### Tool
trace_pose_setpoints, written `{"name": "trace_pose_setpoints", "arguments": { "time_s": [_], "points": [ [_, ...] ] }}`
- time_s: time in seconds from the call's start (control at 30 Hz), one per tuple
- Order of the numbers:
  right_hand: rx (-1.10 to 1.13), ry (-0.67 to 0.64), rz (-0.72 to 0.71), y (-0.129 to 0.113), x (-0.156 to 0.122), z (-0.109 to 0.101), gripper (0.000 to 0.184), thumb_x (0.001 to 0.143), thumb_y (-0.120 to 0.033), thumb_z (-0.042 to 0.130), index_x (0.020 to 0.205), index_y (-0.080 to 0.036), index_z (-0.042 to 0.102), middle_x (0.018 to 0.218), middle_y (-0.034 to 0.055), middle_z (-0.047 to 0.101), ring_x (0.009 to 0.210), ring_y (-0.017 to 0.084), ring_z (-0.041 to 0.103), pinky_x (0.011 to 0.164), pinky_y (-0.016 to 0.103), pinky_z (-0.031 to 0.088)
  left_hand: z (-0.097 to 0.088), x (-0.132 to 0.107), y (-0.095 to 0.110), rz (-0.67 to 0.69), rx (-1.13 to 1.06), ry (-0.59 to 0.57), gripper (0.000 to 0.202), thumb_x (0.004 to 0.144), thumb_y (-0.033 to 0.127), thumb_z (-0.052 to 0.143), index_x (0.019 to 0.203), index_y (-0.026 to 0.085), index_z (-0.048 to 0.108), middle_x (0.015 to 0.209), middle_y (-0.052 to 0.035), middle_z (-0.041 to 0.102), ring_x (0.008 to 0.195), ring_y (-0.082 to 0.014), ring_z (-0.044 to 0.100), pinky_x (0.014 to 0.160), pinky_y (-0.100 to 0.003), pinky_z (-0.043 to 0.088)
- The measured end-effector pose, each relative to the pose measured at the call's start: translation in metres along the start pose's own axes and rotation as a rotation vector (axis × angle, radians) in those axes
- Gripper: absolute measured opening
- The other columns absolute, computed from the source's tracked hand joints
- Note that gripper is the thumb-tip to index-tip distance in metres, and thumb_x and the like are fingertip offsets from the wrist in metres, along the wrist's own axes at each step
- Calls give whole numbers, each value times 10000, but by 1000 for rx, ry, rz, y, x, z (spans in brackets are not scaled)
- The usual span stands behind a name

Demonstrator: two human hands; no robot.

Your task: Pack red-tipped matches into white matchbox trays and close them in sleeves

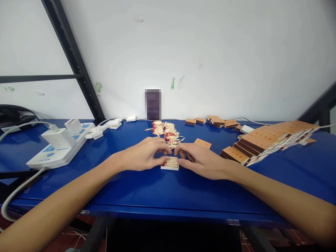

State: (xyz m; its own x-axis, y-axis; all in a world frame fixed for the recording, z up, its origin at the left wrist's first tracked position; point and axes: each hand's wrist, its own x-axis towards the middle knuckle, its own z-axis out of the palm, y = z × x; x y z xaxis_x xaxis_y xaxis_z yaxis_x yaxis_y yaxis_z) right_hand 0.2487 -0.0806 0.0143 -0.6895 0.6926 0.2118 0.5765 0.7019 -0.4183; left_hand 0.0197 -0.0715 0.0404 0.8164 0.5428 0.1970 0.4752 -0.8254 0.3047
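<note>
A small white matchbox tray (170, 164) filled with red-tipped matches lies on the blue table (168, 192). My left hand (143, 154) curls over its left end, fingertips pinched just above the matches. From the other side my right hand (201, 159) rests against the tray's right end, fingers bent and meeting the left fingertips. What the fingertips hold is too small to make out. Just behind the hands lies a loose pile of matches (166, 131), and a single orange matchbox sleeve (202, 142) sits right of it.
A long fanned row of orange matchboxes (267, 140) fills the right side, with several more boxes (215, 121) at the back. At the left stands a white power strip (59, 147) with chargers and cables. A black metal frame post (76, 63) rises behind it.
</note>
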Motion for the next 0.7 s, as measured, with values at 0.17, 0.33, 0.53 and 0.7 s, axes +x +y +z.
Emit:
{"name": "trace_pose_setpoints", "arguments": {
  "time_s": [0.17, 0.33, 0.53, 0.7],
  "points": [
    [-55, 12, -51, 3, -2, -1, 143, 924, -244, 445, 795, -197, 484, 723, -8, 543, 640, 133, 459, 601, 274, 317, -2, -3, -12, -19, -2, 3, 218, 899, 346, 555, 998, 178, 654, 911, -32, 634, 806, -155, 562, 752, -290, 423],
    [-85, 5, -69, 4, -1, 1, 175, 898, -205, 452, 723, -198, 457, 655, -23, 513, 586, 120, 427, 575, 271, 294, 3, -3, -16, -36, -77, -57, 407, 817, 477, 647, 1088, 173, 632, 878, -32, 607, 768, -157, 544, 709, -282, 426],
    [-64, 4, -62, 3, 0, 4, 171, 878, -184, 462, 707, -196, 466, 608, -39, 489, 536, 105, 394, 553, 263, 283, 5, -3, -14, -39, -116, -69, 362, 830, 455, 643, 1060, 175, 653, 887, -44, 615, 768, -154, 545, 683, -271, 424],
    [-70, 21, -69, 1, 0, 5, 180, 882, -214, 470, 704, -195, 459, 616, -35, 495, 539, 103, 390, 548, 259, 273, 4, -2, -12, -44, -122, -82, 339, 849, 453, 625, 1027, 166, 659, 820, -21, 593, 712, -133, 525, 658, -255, 412]
  ]
}}
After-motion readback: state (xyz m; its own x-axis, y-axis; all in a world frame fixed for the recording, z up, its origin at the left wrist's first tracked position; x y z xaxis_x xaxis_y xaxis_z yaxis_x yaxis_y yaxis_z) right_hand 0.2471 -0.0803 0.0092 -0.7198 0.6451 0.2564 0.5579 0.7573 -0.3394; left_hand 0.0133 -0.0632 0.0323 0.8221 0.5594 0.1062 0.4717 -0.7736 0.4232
